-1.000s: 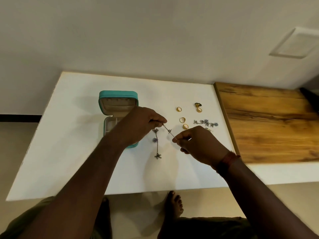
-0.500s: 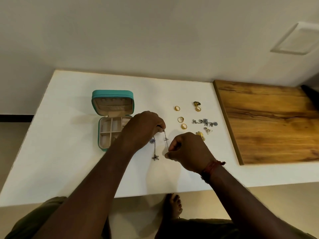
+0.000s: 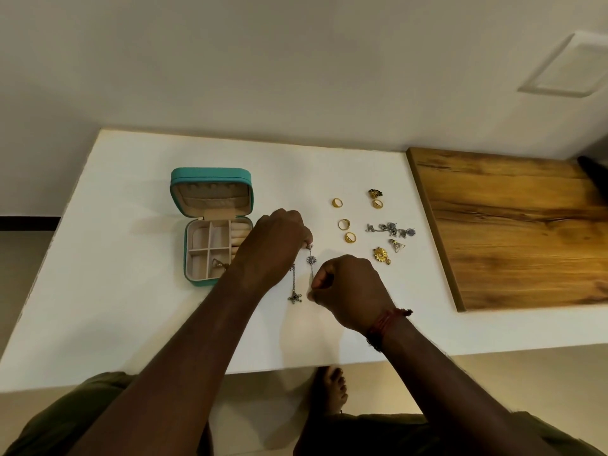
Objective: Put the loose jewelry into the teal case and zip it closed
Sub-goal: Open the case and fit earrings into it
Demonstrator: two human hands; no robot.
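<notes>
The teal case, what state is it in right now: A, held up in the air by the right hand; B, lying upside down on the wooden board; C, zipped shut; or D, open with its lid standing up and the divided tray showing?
D: the teal case sits open on the white table, lid upright, its compartments exposed beside the left hand.

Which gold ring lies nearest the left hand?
The lowest ring, just right of the left hand; the other three rings lie farther up or right.
</notes>
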